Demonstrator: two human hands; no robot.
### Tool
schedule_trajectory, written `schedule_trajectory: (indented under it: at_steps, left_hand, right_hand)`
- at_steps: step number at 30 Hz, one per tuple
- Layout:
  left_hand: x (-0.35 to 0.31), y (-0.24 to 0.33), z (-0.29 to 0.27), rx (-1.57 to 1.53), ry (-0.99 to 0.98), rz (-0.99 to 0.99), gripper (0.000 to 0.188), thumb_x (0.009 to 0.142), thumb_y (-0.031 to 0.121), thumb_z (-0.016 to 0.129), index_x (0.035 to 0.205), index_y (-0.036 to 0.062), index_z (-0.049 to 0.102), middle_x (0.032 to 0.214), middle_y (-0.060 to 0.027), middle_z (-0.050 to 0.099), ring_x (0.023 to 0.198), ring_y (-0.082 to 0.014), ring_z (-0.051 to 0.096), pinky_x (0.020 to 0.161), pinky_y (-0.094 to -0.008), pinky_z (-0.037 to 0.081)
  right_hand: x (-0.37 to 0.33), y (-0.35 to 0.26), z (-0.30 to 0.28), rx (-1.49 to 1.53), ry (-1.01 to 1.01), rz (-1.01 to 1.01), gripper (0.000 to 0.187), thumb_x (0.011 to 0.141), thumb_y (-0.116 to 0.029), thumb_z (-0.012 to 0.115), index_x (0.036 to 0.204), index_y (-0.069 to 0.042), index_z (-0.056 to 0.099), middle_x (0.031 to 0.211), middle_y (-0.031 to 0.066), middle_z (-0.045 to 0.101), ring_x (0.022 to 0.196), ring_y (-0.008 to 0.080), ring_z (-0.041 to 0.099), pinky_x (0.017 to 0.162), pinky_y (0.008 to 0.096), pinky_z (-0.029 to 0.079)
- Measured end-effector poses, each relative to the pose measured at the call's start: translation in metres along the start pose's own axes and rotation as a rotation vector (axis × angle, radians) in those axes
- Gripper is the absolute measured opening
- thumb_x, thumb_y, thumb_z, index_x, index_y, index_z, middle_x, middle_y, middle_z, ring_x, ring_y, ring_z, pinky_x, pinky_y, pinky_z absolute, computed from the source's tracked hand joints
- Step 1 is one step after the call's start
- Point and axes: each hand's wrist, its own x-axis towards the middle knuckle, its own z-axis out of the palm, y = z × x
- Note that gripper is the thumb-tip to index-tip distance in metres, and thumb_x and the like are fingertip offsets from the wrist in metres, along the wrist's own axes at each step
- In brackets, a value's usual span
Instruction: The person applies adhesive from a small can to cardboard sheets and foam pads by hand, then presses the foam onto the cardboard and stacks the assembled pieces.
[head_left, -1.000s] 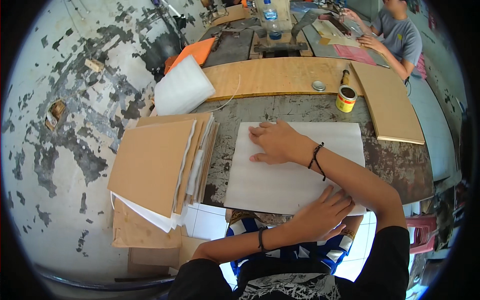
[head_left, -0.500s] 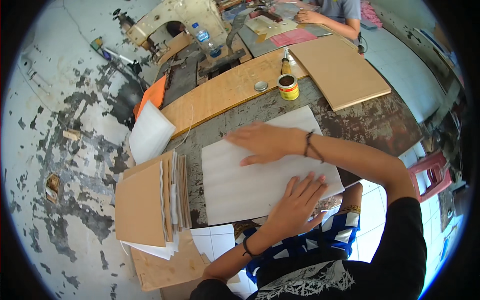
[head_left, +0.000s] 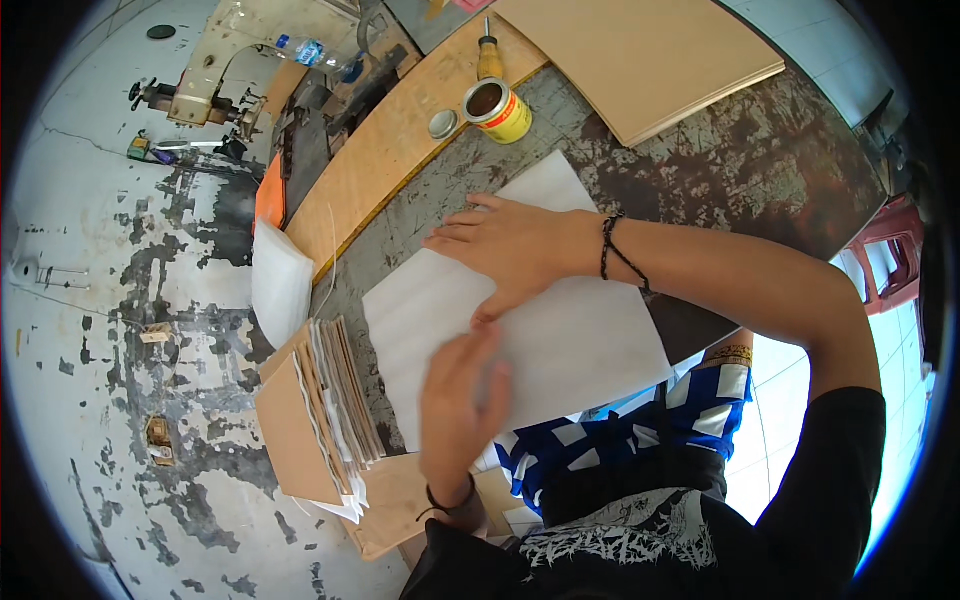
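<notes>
A white, soft-looking foam sheet (head_left: 585, 335) lies on the worn table, its near edge at the table's front edge. Flat on its upper part rests my right hand (head_left: 505, 245), fingers spread and nothing held. My left hand (head_left: 465, 395) is over the sheet's lower left part, smeared by motion; its thumb stands apart from the fingers and I see nothing in it. The left fingertips come close to the right thumb; whether they touch is unclear.
Brown boards and white sheets form a stack (head_left: 325, 400) at the left. Behind the foam stand an open yellow can (head_left: 508, 120), its lid (head_left: 443, 124) and a wooden-handled tool (head_left: 490, 58). Large brown boards (head_left: 640, 60) lie far right; a sewing machine (head_left: 215, 65) and bottle (head_left: 318, 55) stand far left.
My left hand has moved left across the foam from its lower right part. My right hand remains flat on the upper part. The view has shifted and turned.
</notes>
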Motion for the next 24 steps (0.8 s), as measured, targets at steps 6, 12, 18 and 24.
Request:
schedule_trajectory:
  at_steps: [6, 12, 18, 24]
  left_hand:
    - [0.004, -0.014, 0.004, 0.118, 0.057, -0.049, 0.028, 0.085, 0.001, 0.064, 0.112, -0.0032, 0.070, 0.107, -0.0162, 0.066, 0.099, -0.0331, 0.067, 0.086, -0.0374, 0.054]
    - [0.002, -0.003, 0.010, 0.185, 0.027, 0.075, 0.032, 0.081, 0.000, 0.066, 0.113, -0.0037, 0.070, 0.106, -0.0146, 0.064, 0.102, -0.0324, 0.064, 0.089, -0.0409, 0.052]
    - [0.001, 0.041, 0.035, -0.068, 0.048, 0.221, 0.031, 0.081, 0.005, 0.069, 0.111, -0.0027, 0.070, 0.110, -0.0138, 0.065, 0.099, -0.0323, 0.063, 0.087, -0.0425, 0.051]
    - [-0.016, -0.030, -0.001, 0.080, 0.143, -0.206, 0.011, 0.089, 0.005, 0.064, 0.097, -0.0009, 0.070, 0.100, -0.0167, 0.068, 0.094, -0.0350, 0.064, 0.084, -0.0432, 0.051]
  right_hand:
    - [0.003, 0.012, -0.004, 0.103, -0.041, -0.058, 0.088, 0.090, -0.048, 0.065, 0.152, 0.004, 0.031, 0.154, 0.0245, 0.039, 0.147, 0.0365, 0.031, 0.121, 0.0521, 0.019]
    - [0.003, 0.012, -0.003, 0.115, -0.019, -0.060, 0.085, 0.090, -0.043, 0.067, 0.151, 0.005, 0.032, 0.154, 0.0238, 0.039, 0.148, 0.0353, 0.031, 0.121, 0.0504, 0.019]
    - [0.005, 0.011, -0.002, 0.128, -0.018, -0.058, 0.087, 0.089, -0.047, 0.068, 0.150, 0.005, 0.034, 0.154, 0.0232, 0.040, 0.147, 0.0346, 0.032, 0.122, 0.0491, 0.019]
    - [-0.001, 0.013, -0.004, 0.133, -0.010, -0.060, 0.087, 0.089, -0.047, 0.069, 0.150, 0.004, 0.035, 0.154, 0.0233, 0.040, 0.147, 0.0339, 0.033, 0.122, 0.0480, 0.020]
